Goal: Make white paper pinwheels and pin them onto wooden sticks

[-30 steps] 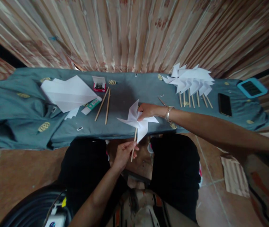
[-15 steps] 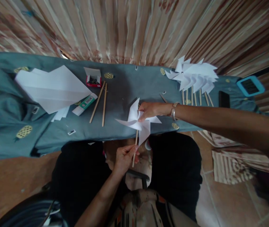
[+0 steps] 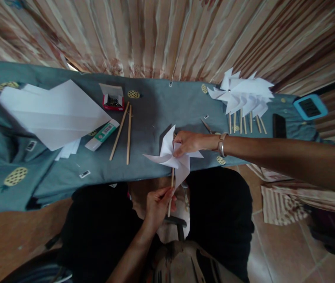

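A white paper pinwheel [image 3: 167,151] on a thin wooden stick [image 3: 172,179] is held between my two hands at the table's near edge. My left hand [image 3: 158,203] pinches the stick low down, below the blades. At the pinwheel's centre my right hand [image 3: 186,143] is closed, thumb pressed on the paper; its fingertips and the middle of the pinwheel are partly hidden. Scissors [image 3: 210,127] lie just beyond my right wrist. Two loose wooden sticks [image 3: 129,135] rest to the left, near an open red box [image 3: 113,103] of small dark metal pieces.
Several finished-looking pinwheels [image 3: 241,94] overlap at the back right, beside a dark phone-like object [image 3: 279,125] and a blue-framed device [image 3: 310,107]. On the left are white paper sheets [image 3: 58,114] and a green-and-white box [image 3: 102,135]. A curtain [image 3: 150,39] hangs behind the table.
The view has shifted slightly. Both hands keep the same grip on the pinwheel and its stick. More of the scissors shows beyond my right wrist.
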A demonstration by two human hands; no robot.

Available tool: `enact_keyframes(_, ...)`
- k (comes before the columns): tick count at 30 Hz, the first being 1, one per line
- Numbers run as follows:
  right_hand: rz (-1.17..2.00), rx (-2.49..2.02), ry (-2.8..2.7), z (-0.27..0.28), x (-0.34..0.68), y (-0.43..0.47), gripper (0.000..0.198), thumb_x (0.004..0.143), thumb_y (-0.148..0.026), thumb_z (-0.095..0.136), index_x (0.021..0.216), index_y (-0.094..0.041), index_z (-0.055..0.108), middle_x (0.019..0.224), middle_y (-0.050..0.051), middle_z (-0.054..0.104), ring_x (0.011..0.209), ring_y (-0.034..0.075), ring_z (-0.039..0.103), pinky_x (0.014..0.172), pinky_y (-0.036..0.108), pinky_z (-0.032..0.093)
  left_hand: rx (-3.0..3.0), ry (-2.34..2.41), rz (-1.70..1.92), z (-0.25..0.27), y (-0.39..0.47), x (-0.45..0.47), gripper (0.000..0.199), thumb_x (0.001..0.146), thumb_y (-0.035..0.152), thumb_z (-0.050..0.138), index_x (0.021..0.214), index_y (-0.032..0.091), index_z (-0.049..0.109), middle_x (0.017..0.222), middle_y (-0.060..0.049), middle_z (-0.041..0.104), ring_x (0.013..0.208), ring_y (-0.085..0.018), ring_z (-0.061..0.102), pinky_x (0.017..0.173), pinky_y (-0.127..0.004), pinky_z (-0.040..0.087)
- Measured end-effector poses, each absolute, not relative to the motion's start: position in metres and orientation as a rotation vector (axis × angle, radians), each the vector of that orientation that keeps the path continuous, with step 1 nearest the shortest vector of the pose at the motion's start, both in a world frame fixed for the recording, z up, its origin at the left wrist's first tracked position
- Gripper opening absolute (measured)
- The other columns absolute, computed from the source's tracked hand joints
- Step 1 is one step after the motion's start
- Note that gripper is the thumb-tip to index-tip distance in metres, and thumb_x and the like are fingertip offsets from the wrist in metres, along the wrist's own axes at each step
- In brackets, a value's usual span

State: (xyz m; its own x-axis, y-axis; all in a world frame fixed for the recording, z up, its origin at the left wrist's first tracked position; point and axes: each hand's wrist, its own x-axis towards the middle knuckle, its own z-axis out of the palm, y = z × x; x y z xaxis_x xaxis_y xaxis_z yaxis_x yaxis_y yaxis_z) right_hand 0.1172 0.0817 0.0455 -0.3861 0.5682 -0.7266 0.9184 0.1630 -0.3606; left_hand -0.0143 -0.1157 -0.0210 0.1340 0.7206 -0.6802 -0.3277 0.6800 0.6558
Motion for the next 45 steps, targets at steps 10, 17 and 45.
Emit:
enact_keyframes(10,-1.047,1.387,2.063,0.059,0.117,0.078,0.010,0.074,-0.022,0.074,0.077,-0.013,0.075,0.077,0.001,0.071,0.068,0.014,0.059,0.058,0.024,0.038,0.287,1.222,0.840,-0.019,-0.114,-0.010,0.046,0.046,0.056,0.083,0.059,0.013,0.071,0.048,0.000,0.061,0.031,-0.010,0.050,0.033,-0.021,0.037)
enact_keyframes(17,-1.176,1.311,2.089,0.063,0.122,0.078,0.015,0.076,-0.026,0.075,0.081,-0.012,0.075,0.073,0.000,0.067,0.066,0.012,0.053,0.058,0.023,0.036,0.282,1.232,0.853,-0.020,-0.115,-0.008,0.044,0.048,0.053,0.082,0.060,0.013,0.070,0.049,-0.002,0.063,0.031,-0.010,0.051,0.033,-0.022,0.040)
enact_keyframes(45,-1.010,1.254,2.412,0.055,0.144,0.052,0.015,0.087,-0.025,0.064,0.093,-0.016,0.074,0.084,0.004,0.073,0.076,0.017,0.064,0.069,0.027,0.041,0.218,1.161,0.855,-0.024,-0.119,-0.008,0.050,0.051,0.058,0.083,0.071,0.013,0.074,0.054,0.000,0.063,0.036,-0.009,0.052,0.037,-0.022,0.039)
